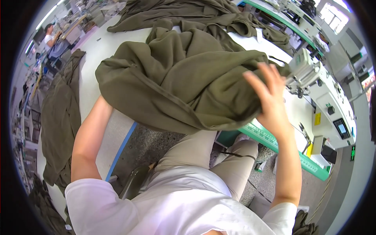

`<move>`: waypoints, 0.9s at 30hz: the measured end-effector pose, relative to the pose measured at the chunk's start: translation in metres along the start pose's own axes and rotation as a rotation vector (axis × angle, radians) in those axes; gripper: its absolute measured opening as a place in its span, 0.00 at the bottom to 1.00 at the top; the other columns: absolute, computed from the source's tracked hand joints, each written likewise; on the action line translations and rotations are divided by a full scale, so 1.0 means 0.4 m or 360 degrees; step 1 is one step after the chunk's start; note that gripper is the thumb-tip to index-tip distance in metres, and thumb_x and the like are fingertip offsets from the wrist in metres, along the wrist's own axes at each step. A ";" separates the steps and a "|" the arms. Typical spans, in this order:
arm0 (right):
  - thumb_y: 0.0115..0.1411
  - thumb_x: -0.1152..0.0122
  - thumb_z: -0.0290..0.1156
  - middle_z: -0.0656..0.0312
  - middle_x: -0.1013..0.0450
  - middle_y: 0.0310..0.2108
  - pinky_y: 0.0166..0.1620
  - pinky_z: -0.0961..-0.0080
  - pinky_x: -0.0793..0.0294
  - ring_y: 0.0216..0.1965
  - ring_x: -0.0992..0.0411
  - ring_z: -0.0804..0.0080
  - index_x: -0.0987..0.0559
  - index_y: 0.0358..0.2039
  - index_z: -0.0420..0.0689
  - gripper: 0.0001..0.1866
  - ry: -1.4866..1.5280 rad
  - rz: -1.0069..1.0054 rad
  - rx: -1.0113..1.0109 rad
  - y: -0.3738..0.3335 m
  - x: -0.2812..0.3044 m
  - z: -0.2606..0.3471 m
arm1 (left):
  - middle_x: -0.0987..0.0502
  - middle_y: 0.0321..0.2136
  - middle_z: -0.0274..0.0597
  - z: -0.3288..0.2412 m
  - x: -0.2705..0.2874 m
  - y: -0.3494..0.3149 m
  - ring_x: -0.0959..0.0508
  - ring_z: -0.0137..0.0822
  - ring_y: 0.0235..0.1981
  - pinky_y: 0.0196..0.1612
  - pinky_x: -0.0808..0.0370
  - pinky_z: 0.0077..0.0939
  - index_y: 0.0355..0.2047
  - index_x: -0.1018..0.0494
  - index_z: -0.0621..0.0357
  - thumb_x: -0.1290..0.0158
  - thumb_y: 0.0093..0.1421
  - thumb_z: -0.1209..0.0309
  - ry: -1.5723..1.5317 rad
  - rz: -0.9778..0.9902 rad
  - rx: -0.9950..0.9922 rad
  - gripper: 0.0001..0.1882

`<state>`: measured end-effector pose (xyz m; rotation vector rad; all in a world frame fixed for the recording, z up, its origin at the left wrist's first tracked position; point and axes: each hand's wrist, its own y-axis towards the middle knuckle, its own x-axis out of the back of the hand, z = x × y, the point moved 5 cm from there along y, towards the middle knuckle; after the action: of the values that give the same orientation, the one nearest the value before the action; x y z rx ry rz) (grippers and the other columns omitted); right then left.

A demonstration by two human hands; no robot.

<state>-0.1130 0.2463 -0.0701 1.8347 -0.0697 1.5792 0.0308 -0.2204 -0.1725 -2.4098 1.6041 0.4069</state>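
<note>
A large olive-green garment (172,86) is bunched up in front of me, spanning from the table on my left to the sewing machine on my right. My left forearm (88,135) reaches under its left side, and the cloth covers that hand. At the garment's right edge is my right hand (270,98), fingers spread and slightly blurred, the palm toward the cloth. The white sewing machine (327,102) stands just beyond this hand, and the far right end of the cloth lies close to its needle area (299,84).
More olive fabric (188,13) is heaped at the back, and another length (60,117) hangs over the left table. Scissors (304,135) lie on the machine table by a small white box (319,150). A green ruler-marked edge (270,137) borders that table. A seated person (51,39) works far left.
</note>
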 end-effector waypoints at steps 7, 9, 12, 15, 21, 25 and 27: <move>0.55 0.40 0.15 0.56 0.25 0.59 0.65 0.60 0.34 0.63 0.32 0.55 0.23 0.61 0.47 0.31 0.1525 0.0167 -0.0465 0.126 -0.154 0.064 | 0.23 0.50 0.42 -0.215 0.097 0.044 0.22 0.39 0.48 0.54 0.22 0.35 0.56 0.28 0.55 0.53 0.75 0.63 0.0724 -0.0352 -0.0659 0.15; 0.62 0.41 0.18 0.59 0.23 0.56 0.59 0.70 0.28 0.57 0.27 0.69 0.26 0.63 0.43 0.27 0.2415 0.0641 -0.0891 0.125 -0.144 0.133 | 0.23 0.49 0.42 -0.302 0.160 0.026 0.22 0.39 0.47 0.54 0.22 0.35 0.54 0.28 0.56 0.53 0.75 0.63 0.1007 -0.0647 -0.0686 0.14; 0.67 0.41 0.24 0.61 0.22 0.53 0.59 0.72 0.28 0.51 0.25 0.74 0.28 0.65 0.39 0.26 0.2728 0.0990 -0.0487 0.100 -0.057 0.294 | 0.23 0.47 0.42 -0.407 0.219 -0.020 0.22 0.39 0.46 0.53 0.23 0.34 0.52 0.27 0.56 0.52 0.74 0.64 0.1464 -0.0979 -0.0682 0.13; 0.66 0.38 0.29 0.58 0.21 0.52 0.61 0.69 0.29 0.50 0.23 0.69 0.27 0.64 0.39 0.26 0.3049 0.0856 0.0103 0.064 0.009 0.300 | 0.22 0.45 0.42 -0.505 0.210 -0.044 0.22 0.38 0.45 0.52 0.23 0.33 0.50 0.27 0.56 0.52 0.74 0.64 0.1889 -0.1235 -0.0855 0.12; 0.61 0.33 0.34 0.47 0.19 0.46 0.60 0.63 0.27 0.50 0.21 0.56 0.21 0.53 0.34 0.23 0.2120 0.1203 -0.0365 -0.250 -0.119 0.160 | 0.22 0.42 0.43 -0.673 -0.129 0.214 0.22 0.37 0.43 0.50 0.24 0.32 0.45 0.26 0.57 0.51 0.73 0.65 0.2052 -0.1071 -0.1980 0.10; 0.63 0.32 0.48 0.43 0.21 0.50 0.51 0.62 0.24 0.50 0.22 0.53 0.24 0.60 0.38 0.33 0.1498 0.1856 -0.0772 -0.541 -0.218 0.168 | 0.22 0.39 0.43 -0.437 -0.439 0.487 0.22 0.36 0.41 0.49 0.25 0.32 0.43 0.25 0.58 0.51 0.73 0.65 0.1883 -0.0403 -0.2029 0.10; 0.63 0.32 0.50 0.43 0.25 0.56 0.53 0.62 0.25 0.54 0.24 0.53 0.29 0.64 0.38 0.37 0.1705 0.1647 -0.0881 -0.624 -0.220 0.178 | 0.19 0.36 0.48 -0.170 -0.523 0.542 0.18 0.41 0.38 0.42 0.23 0.36 0.44 0.25 0.59 0.42 0.67 0.61 0.1844 0.0056 -0.1418 0.14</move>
<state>0.0419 0.3612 -0.2647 0.2960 -0.9485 2.6560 -0.2388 -0.1449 -0.0424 -3.6723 2.1487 -0.5459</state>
